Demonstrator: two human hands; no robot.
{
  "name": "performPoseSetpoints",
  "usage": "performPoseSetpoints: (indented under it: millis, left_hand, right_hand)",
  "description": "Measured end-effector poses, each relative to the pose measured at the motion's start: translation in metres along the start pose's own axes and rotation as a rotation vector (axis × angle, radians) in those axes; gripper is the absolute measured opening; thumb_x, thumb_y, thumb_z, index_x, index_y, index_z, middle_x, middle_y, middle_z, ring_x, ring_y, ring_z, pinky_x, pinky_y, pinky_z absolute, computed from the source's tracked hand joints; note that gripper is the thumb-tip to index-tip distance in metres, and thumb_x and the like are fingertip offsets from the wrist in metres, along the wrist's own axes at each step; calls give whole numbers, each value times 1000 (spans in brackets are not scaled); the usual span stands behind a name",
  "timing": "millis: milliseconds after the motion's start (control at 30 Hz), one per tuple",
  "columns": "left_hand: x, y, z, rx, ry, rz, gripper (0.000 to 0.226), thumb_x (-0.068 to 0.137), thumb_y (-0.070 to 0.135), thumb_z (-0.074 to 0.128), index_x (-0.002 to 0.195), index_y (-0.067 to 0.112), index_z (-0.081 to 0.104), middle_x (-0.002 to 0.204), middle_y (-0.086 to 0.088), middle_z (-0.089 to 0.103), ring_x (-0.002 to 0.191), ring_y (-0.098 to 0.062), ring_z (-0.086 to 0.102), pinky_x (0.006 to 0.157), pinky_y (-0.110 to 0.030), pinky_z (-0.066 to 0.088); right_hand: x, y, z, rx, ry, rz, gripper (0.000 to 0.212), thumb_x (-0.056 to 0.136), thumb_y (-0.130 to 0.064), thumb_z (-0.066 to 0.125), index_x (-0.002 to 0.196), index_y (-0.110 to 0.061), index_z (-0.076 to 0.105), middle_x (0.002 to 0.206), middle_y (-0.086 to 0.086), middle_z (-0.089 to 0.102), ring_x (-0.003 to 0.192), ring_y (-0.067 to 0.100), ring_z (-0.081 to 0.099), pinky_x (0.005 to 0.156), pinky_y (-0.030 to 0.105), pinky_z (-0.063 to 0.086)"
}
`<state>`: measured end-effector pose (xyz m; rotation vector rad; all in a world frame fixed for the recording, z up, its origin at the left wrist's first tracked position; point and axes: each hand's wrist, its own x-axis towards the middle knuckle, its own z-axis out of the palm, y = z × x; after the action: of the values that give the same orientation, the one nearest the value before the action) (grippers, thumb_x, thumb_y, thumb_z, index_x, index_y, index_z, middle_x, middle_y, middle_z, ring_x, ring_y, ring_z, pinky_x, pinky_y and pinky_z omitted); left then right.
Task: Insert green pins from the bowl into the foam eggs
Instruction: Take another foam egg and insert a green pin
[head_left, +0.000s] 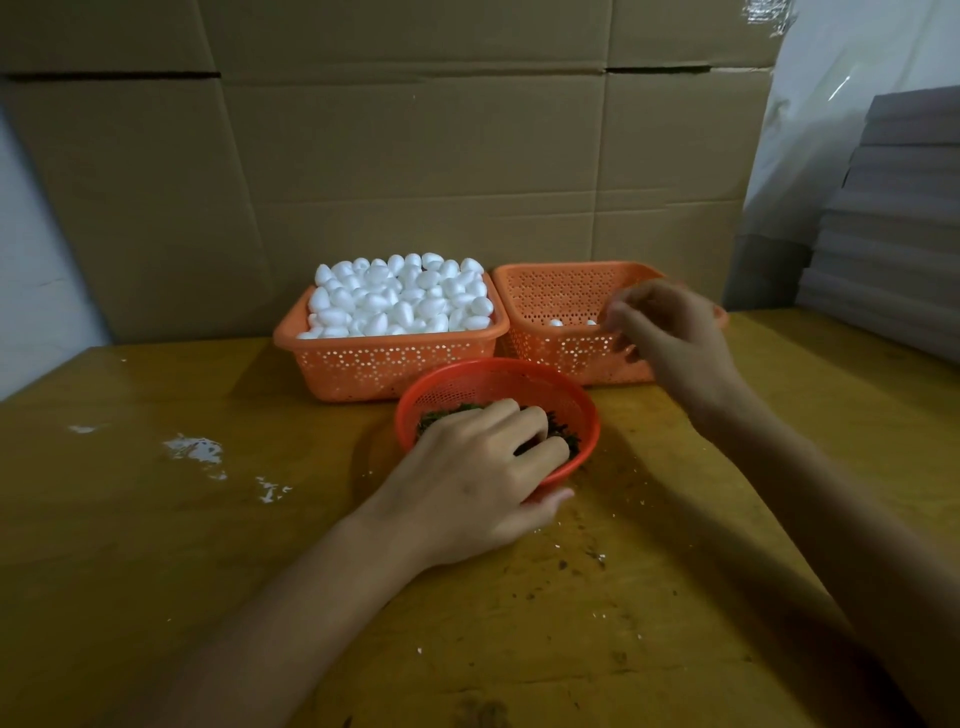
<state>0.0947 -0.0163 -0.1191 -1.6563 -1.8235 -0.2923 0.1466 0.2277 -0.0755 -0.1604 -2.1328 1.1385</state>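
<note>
Left hand (467, 483), fingers (540, 449) slightly spread, digs into dark green pins (436, 415) in the bowl (498, 366) — right hand (670, 332), blurred, grip unclear, above a basket (550, 291).

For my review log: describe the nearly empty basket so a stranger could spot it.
On the table, two orange baskets stand before the cardboard wall. It is the right basket, at the right hand. The left basket is heaped with eggs; this one shows only two.
</note>
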Motion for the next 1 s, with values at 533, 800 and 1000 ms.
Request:
performPoseSetpoints:
  millis: [533,800,1000]
  left_hand:
    - [2,4,-4,-134,81,-80,24,93,30,64,87,8,58,83,-3,52,78,-17,43,63,-31,40]
    - [6,8,-8,-204,84,-196,20,97,25,49,85,9,52,84,-2,46,79,-15,39,63,-36,42]
    - [10,-4,-7,-447,195,-395,21,94,20,40,74,13,44,80,1,45,78,-21,44,70,-39,37]
  right_hand:
    - [-41,-39,48,-561,-712,-176,14,98,-13,55,105,-15,66,106,-7,71,101,20,63,89,43,48]
    - [-40,-38,50,-632,-737,-194,29,80,-45,33,90,-25,51,93,-16,52,87,10,50,80,38,44]
    - [-39,-41,55,-688,-759,-206,57,98,-60,31,125,-23,65,124,-10,64,111,12,57,91,38,44]
